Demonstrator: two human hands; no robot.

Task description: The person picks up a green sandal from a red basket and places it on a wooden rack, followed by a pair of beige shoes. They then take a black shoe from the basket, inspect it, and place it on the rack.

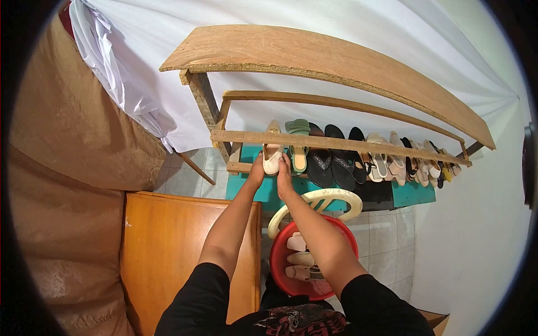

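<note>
A cream flat shoe [271,163] stands at the left end of the row on the wooden rack, its toe pointing toward the wall. The rack's front rail crosses over its middle and hides that part. My left hand [257,171] is closed against the left side of the shoe's heel end. My right hand [284,175] grips the same end from the right. Just right of the shoe is a green sandal [299,159] with a pale insole. Black flip-flops [320,167] follow along the row.
More sandals and flats [376,162] continue rightward. The rack's wooden top board [314,50] and front rail [336,144] run above the shoes. Below my right arm, a red basket [275,263] holding several shoes sits on a cream chair [350,204]. An orange wooden surface [179,246] lies left.
</note>
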